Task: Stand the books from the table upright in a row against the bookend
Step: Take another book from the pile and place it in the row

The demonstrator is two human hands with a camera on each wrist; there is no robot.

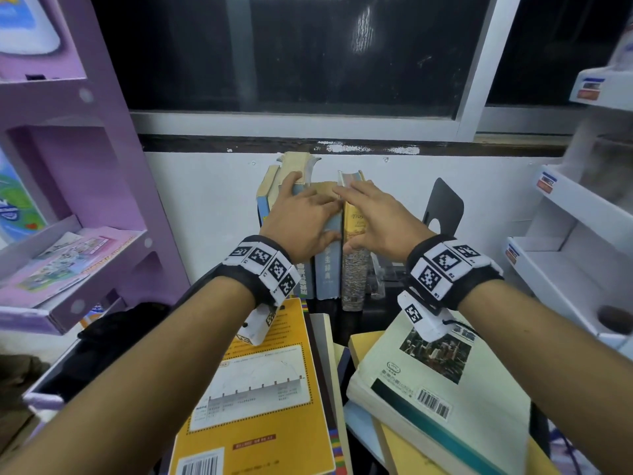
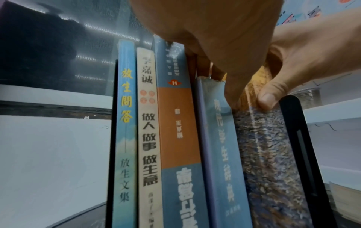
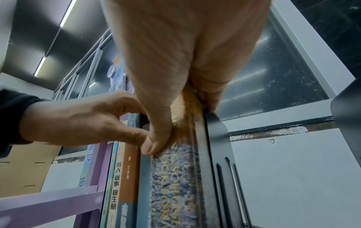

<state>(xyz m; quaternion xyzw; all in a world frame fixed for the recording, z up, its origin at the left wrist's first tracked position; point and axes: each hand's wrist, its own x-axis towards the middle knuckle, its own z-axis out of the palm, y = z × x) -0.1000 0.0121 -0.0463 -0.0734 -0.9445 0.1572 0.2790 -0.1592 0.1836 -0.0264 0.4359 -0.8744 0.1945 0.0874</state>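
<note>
We list first the purple shelf unit [image 1: 68, 200] at far left and the white shelves [image 1: 561, 241] at far right, with a dark window [image 1: 291, 53] above a white wall behind. On the surface [image 1: 363, 317] near us lie loose books still flat: a large yellow book [image 1: 260, 389] at left and a pale green book [image 1: 435, 375] at right, stacked on others. Beyond them we record a row of five upright books [image 2: 175, 138] with spines toward us, standing between two black bookends; the right bookend [image 1: 443, 207] is plainly in view, the left bookend [image 2: 114, 138] shows only as a thin dark edge in the left wrist view. The rightmost of the row is a speckled book [image 3: 173, 185] with a yellow top, just beside a blue dictionary [image 2: 220, 146]. Our left hand [image 1: 301, 217] lies over the tops of the middle books, fingers curled onto their upper edges and thumb against the dictionary's spine. Our right hand [image 1: 380, 217] grasps the speckled book from above, thumb on its left face and fingers on its right, next to the right bookend.
</note>
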